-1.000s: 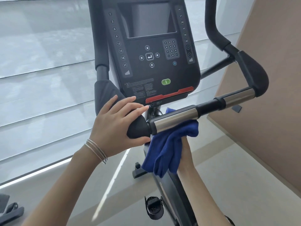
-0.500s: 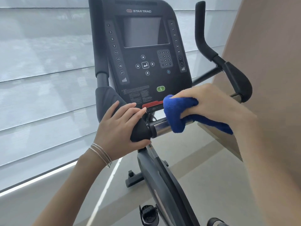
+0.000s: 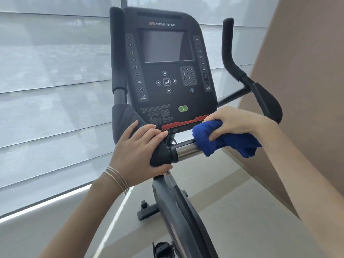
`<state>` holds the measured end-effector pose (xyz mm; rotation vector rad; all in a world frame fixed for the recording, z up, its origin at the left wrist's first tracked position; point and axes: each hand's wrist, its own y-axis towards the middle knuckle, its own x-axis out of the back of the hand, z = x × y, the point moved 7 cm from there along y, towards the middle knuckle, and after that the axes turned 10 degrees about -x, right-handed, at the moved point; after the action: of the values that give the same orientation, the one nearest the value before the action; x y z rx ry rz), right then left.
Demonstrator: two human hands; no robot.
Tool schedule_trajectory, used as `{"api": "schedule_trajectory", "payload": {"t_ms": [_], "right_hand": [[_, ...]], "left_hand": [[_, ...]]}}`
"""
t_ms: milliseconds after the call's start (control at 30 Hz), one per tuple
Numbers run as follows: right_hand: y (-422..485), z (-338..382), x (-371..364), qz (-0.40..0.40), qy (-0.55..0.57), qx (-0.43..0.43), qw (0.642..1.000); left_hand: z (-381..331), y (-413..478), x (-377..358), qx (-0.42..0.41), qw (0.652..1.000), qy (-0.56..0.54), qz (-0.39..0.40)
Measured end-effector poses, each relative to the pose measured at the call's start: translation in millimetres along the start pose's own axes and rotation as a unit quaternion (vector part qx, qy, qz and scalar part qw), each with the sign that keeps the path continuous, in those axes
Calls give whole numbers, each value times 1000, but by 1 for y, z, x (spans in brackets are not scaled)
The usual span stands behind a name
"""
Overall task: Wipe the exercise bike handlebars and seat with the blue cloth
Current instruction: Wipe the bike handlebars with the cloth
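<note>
The exercise bike's black handlebars (image 3: 268, 103) curve up on both sides of its console (image 3: 165, 71). A chrome grip section (image 3: 186, 148) of the near bar shows between my hands. My left hand (image 3: 137, 151) is wrapped around the black end cap of that bar. My right hand (image 3: 234, 121) presses the bunched blue cloth (image 3: 223, 140) down over the bar, just right of the chrome section; the cloth's tail hangs below. The seat is out of view.
A window with pale blinds (image 3: 52, 90) fills the left and back. A tan wall panel (image 3: 307, 90) stands close on the right. The bike frame (image 3: 176, 207) and a pedal (image 3: 162, 248) lie below over a light floor (image 3: 242, 229).
My right hand moved from under the bar to on top of it with the cloth, then slid a little right. The view tilted so more of the console shows. My left hand stayed put.
</note>
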<state>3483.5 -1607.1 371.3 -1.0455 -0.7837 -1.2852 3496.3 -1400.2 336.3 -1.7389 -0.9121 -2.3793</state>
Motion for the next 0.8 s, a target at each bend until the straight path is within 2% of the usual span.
{"api": "schedule_trajectory", "payload": {"t_ms": [67,133,167,200,267,300,367,433,500,533,600,667,733,800], "right_hand": [[-8,14,-14,-56,13,39,998],[-29,20,-28,-175,59,104,977],[-43,14,-38,-242,121,118,955],[-56,0,-51,-298,221,102,923],[-75,-32,-87,-373,429,1,823],[-82,-43,-102,-402,485,-54,775],[-90,-57,-127,-436,519,-139,722],[-90,-64,-151,-414,575,-204,675],[-78,-56,-181,-319,679,-257,609],[-71,-46,-192,-273,709,-273,590],[-53,-23,-192,-211,728,-269,594],[-41,-5,-180,-186,748,-248,587],[-39,-2,-174,-208,753,-243,575],[-46,-3,-170,-262,733,-237,581]], "left_hand": [[0,0,1,2,1000,2,-6],[0,0,1,0,1000,7,-10],[-1,1,1,-2,1000,9,-10],[-1,1,0,-3,1000,11,-8],[-3,1,0,-1,1000,14,-11],[-3,1,1,-1,1000,17,-11],[-4,2,0,-2,1000,21,0],[-5,2,0,0,1000,21,8],[-6,2,2,0,1000,22,6],[-6,1,2,0,1000,21,5],[-6,1,2,0,1000,18,4],[-6,1,3,-2,1000,19,4],[-6,0,2,-3,1000,18,11],[-6,0,3,-3,1000,17,14]]}}
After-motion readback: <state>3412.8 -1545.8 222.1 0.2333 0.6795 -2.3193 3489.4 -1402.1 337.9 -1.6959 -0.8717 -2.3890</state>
